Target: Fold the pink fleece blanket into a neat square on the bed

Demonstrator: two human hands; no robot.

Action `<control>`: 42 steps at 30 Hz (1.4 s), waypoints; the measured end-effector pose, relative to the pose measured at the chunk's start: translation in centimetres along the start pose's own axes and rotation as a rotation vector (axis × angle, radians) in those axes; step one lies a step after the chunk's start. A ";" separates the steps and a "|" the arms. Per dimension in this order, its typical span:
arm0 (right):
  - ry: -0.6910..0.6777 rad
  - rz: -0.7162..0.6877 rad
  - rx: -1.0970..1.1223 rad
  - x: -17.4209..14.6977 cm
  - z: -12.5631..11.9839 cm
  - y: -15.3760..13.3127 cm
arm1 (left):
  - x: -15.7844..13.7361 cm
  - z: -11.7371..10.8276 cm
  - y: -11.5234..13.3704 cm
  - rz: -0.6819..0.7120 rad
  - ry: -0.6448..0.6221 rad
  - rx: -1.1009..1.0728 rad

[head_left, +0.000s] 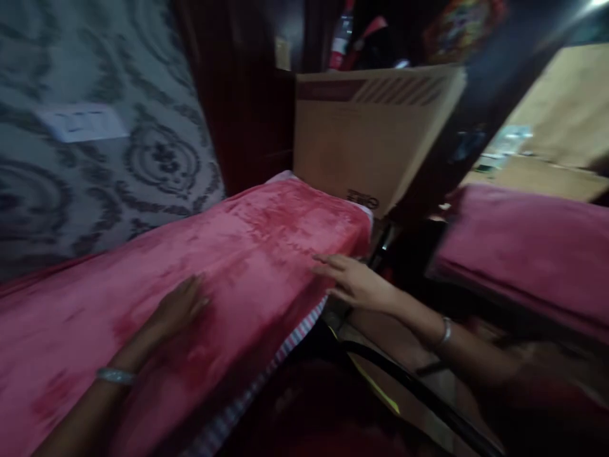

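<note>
A plush pink cover [247, 254] is spread over a long, low surface that runs from the lower left toward the middle. My left hand [178, 311] lies on top of it, fingers stretched forward and slightly blurred, holding nothing. At the cover's right edge, my right hand [356, 279] is open with the fingers apart; its fingertips are at the pink fabric. Below that edge shows a striped strip of cloth [290, 343]. Each wrist wears a bracelet.
A large cardboard box [361, 139] stands at the far end, with a bottle [341, 38] behind it. Patterned wallpaper [162, 152] bearing a white label is on the left. To the right is another pink-covered surface [533, 247]. A black hose or cable [419, 387] crosses the floor area.
</note>
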State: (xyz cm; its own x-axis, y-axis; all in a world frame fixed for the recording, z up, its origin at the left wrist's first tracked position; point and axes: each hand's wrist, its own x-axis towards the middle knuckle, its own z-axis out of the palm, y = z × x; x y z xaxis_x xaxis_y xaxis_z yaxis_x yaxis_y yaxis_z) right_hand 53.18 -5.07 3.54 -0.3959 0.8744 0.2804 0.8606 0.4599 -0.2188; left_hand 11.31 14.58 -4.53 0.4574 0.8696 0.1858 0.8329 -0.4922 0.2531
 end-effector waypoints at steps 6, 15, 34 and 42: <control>-0.081 -0.140 0.100 12.4 12.2 -0.8 | -10.6 -1.0 -3.1 -0.267 -0.064 0.297; -0.109 -0.186 0.024 15.3 20.0 -0.8 | -13.5 -0.2 -2.2 -0.310 0.025 0.284; 0.005 -0.218 -0.020 13.9 24.5 3.1 | -22.6 -4.7 -5.9 -1.086 -0.031 0.275; 0.081 -0.345 0.001 13.9 26.0 5.2 | -23.6 -6.7 -10.1 -1.206 0.125 0.336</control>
State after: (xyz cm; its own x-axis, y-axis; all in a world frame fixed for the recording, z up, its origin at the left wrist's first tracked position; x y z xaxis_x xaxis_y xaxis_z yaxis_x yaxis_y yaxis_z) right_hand 43.84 13.45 -17.96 -0.6370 0.6523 0.4108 0.6800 0.7265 -0.0990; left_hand -9.97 -1.29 -5.08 -0.6658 0.7396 0.0982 0.7461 0.6617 0.0740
